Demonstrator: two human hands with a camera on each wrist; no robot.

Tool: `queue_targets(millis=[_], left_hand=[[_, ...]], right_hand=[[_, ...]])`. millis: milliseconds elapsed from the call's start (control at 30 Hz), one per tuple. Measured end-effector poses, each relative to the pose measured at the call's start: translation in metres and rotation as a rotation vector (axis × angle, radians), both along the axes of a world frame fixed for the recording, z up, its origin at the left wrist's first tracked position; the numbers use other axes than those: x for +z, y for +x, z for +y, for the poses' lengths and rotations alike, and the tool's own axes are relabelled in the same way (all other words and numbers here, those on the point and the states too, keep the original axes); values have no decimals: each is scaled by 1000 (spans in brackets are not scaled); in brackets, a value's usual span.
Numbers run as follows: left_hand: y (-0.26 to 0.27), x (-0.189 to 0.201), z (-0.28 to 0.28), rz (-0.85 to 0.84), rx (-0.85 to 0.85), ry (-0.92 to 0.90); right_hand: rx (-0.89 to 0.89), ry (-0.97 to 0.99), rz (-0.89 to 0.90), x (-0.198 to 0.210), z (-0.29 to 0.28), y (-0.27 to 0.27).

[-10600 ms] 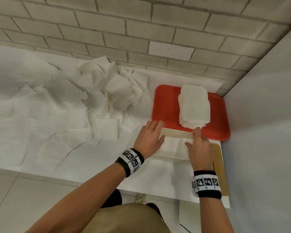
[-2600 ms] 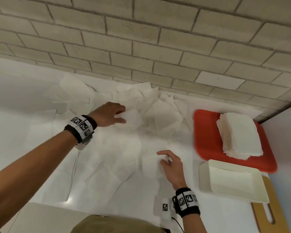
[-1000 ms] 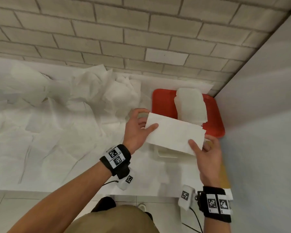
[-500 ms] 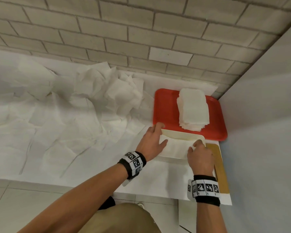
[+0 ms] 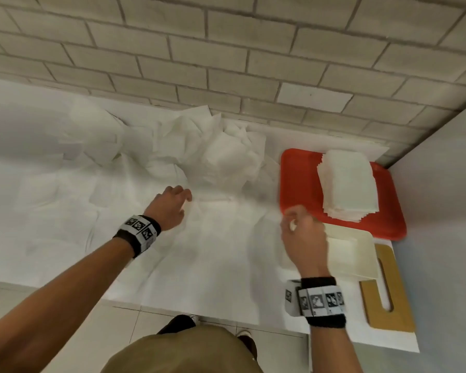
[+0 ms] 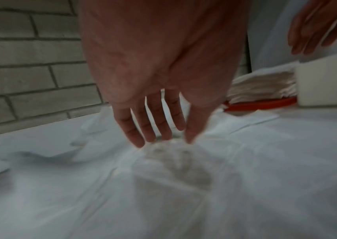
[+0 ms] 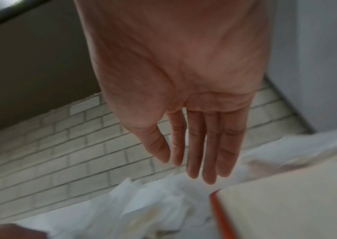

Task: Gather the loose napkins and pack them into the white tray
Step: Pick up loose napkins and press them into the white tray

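Note:
Loose white napkins (image 5: 213, 154) lie heaped against the brick wall and spread flat over the table. My left hand (image 5: 183, 203) reaches over the flat ones. Its fingers (image 6: 134, 135) are straight and spread, with the tips at a flat napkin (image 6: 173, 165). The white tray (image 5: 361, 267) sits at the right, below the red tray, with a pale napkin (image 5: 342, 249) lying inside. My right hand (image 5: 296, 222) hovers, blurred, over the tray's left edge. In the right wrist view the right hand (image 7: 194, 169) has straight fingers and holds nothing.
A red tray (image 5: 299, 181) carries a neat stack of napkins (image 5: 347, 184) near the corner. A wooden cutting board (image 5: 388, 300) lies under the white tray's right side. A grey wall closes off the right. The table's front edge runs just ahead of my body.
Both hands have left the white tray, with the napkin left inside it. My left hand swung left over the loose napkins. My right hand lifted and drew back to the tray's left edge.

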State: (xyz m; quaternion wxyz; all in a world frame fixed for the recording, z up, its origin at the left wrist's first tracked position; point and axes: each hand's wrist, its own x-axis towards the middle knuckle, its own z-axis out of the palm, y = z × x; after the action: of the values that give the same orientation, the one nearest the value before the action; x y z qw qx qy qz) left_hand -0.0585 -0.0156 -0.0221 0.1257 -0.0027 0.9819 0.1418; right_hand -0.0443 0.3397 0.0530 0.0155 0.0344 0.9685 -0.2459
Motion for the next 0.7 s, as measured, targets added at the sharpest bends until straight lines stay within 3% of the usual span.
queue_targets(millis=[100,333,467,533,700], left_hand=[[3,-13,-22,-117,-28,-60],[5,-19,-39,114,-130,-8],[4,30,-42,152,-227,354],[4,64,-38,163,-234,533],[-9,103,-34,282,56,862]], right_hand=[[190,-31,-62,-23,-69,-2],[308,-112,-196,-66,-152,-2],[302,-455,-116,-60,-160,-11],[272,-613,-163,-49,-160,-15],[134,-956,-103,-39,-159,-22]])
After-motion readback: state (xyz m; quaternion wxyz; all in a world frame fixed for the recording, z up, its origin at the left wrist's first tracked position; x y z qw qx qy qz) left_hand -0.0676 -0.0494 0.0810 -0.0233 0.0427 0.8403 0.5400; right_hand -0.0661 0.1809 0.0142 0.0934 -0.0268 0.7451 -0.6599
